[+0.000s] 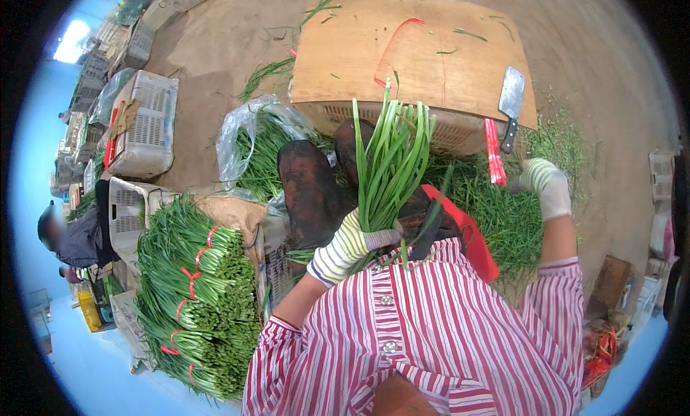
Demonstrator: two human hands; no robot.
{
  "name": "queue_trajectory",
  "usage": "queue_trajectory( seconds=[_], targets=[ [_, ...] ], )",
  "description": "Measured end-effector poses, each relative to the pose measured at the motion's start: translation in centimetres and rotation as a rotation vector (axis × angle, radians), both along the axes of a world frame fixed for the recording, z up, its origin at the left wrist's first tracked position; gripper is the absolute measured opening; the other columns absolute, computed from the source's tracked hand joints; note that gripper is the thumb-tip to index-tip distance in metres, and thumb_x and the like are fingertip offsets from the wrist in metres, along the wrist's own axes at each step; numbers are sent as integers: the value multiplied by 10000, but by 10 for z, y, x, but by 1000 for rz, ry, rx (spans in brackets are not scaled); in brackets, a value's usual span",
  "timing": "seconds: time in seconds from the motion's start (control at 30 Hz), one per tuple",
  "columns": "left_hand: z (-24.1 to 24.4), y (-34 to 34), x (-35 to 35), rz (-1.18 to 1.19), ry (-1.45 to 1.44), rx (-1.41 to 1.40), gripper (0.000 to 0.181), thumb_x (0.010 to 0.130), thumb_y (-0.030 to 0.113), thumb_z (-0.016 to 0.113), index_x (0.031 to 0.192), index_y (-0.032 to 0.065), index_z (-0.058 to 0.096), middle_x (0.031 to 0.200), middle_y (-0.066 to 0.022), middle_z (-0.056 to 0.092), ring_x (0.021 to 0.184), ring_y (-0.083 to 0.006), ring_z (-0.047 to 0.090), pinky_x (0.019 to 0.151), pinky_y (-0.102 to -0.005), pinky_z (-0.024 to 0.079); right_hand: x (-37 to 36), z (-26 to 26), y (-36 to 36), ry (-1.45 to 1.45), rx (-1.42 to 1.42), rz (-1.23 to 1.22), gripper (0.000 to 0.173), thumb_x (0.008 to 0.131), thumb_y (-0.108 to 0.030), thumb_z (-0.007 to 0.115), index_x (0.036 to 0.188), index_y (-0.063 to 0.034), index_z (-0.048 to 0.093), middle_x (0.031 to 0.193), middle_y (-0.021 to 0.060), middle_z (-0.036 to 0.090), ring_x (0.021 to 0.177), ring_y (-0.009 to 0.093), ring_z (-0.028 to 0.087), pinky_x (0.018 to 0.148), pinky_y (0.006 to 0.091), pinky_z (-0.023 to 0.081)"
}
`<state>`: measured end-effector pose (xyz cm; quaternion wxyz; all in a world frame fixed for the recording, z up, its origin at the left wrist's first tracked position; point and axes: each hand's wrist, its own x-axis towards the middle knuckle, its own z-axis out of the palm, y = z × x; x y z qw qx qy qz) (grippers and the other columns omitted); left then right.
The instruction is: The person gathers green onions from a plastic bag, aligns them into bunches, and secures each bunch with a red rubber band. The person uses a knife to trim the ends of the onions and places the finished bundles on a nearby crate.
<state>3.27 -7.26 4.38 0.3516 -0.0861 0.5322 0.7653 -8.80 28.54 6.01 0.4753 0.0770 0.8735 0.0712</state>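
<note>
My left hand [350,249], in a striped knit glove, grips a loose bunch of garlic chives [391,162] in front of my lap. The pale stem ends point away from me, towards the board. My right hand [542,184], gloved the same way, is out to the right above a heap of loose green leaves [501,222]. Its fingertips are partly hidden, so I cannot tell whether it holds anything. Just beyond it, a cleaver [511,98] lies on the right edge of a wooden board [345,60], its black handle overhanging. Red ties [494,152] hang below the board's edge.
On my left, tied chive bundles [194,297] are stacked beside a plastic crate [277,265]. A clear plastic bag [234,141] of chives stands near my knees. An upturned crate [145,125] is farther left, and a person [81,232] is at the far left. The board rests on a crate [458,133].
</note>
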Motion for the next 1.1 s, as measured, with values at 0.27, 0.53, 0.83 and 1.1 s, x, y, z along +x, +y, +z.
queue_trajectory(
  seconds=[0.27,0.53,0.83,1.1],
  targets=[
    [-3,9,-1,-11,152,-108,350,751,22,704,1070,29,559,896,-28,622,799,-111,582,734,-266,481,19,51,-102,677,-1457,-433,495,637,-227,760,1053,-5,609,989,153,597,928,273,576,834,333,457],
    [-3,17,1,53,183,-195,432,751,24,708,1138,33,515,923,-18,613,823,-89,568,733,-249,472,-10,62,-137,1008,-1105,225,524,511,-174,816,949,12,596,1061,164,529,967,300,540,853,341,447],
    [-16,24,6,169,243,-192,523,742,-22,696,1212,20,469,1052,-50,615,929,-112,574,824,-259,474,-5,38,-135,1009,-1078,210,436,611,-197,748,973,5,612,981,167,546,891,294,541,798,361,451],
    [-16,25,5,183,256,-38,635,781,-29,655,1340,15,356,1223,-98,556,1100,-159,535,938,-296,432,-1,29,-145,1096,-953,402,310,724,-182,606,965,14,592,854,200,549,813,365,530,743,444,434]
  ],
)
